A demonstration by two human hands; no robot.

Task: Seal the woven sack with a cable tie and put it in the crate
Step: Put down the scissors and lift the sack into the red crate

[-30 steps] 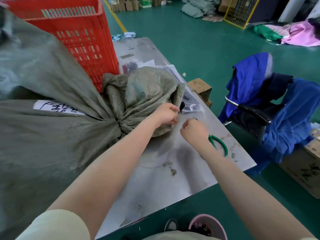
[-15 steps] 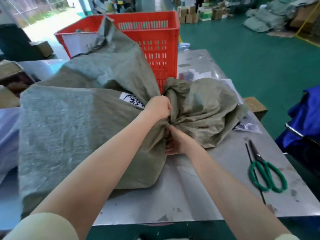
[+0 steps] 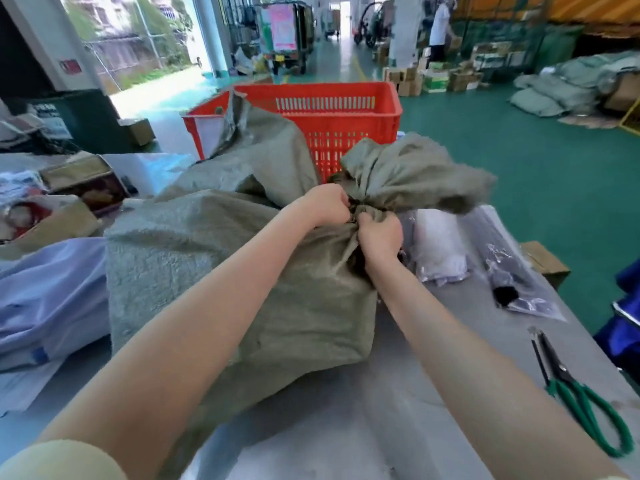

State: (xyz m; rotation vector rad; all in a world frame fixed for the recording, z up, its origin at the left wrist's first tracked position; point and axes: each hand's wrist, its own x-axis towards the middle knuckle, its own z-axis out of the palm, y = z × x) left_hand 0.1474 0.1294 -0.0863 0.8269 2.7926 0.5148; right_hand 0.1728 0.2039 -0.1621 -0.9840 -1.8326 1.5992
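A full grey-green woven sack [image 3: 221,271] stands on the metal table [image 3: 346,427], its mouth gathered into a neck with the loose top [image 3: 408,171] flaring to the right. My left hand [image 3: 323,204] grips the neck from the left and my right hand [image 3: 379,235] grips it from the right, both fists closed on the bunched fabric. A dark bit shows between the fists; whether it is the cable tie is unclear. The red plastic crate [image 3: 346,119] stands just behind the sack, with another grey sack [image 3: 263,147] leaning against it.
Green-handled scissors [image 3: 581,396] lie at the table's right near edge. Clear plastic packets [image 3: 498,271] lie right of the sack, a cardboard box [image 3: 543,261] beyond them. Blue-white bags [image 3: 52,292] and clutter fill the left. Green floor and stacked goods lie beyond.
My hands left the scissors area and closed on the sack's neck. The sack has been raised from lying to standing, and my view lifted toward the crate.
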